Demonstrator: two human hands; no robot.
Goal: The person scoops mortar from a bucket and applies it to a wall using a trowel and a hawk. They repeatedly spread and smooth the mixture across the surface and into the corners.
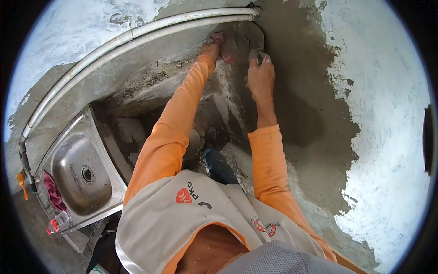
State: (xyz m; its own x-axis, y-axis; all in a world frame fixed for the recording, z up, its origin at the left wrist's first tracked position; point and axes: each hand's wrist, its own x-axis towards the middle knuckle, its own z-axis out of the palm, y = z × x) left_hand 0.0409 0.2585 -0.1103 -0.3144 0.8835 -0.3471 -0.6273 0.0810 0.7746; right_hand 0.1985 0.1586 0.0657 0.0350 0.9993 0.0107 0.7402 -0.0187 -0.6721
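My left hand (211, 49) is closed on the pinkish edge of a grey, mortar-smeared piece (238, 42), up in the corner under the pipes. This piece has a reddish patch low on its side, and its kind is hard to make out. My right hand (261, 75) reaches up to the right of it, fingers bent and dusted with grey. Its fingertips are at the lower right of a rounded grey shape (251, 33); what they grip, if anything, is hidden. Damp grey plaster (305, 91) covers the wall beside my right hand.
Two white pipes (137, 34) curve along the wall at the left. A steel sink (82, 171) stands lower left, with a pink cloth (54, 192), a clear bottle (57, 222) and an orange spoon (22, 185) nearby. A rough broken ledge (146, 86) runs below the pipes.
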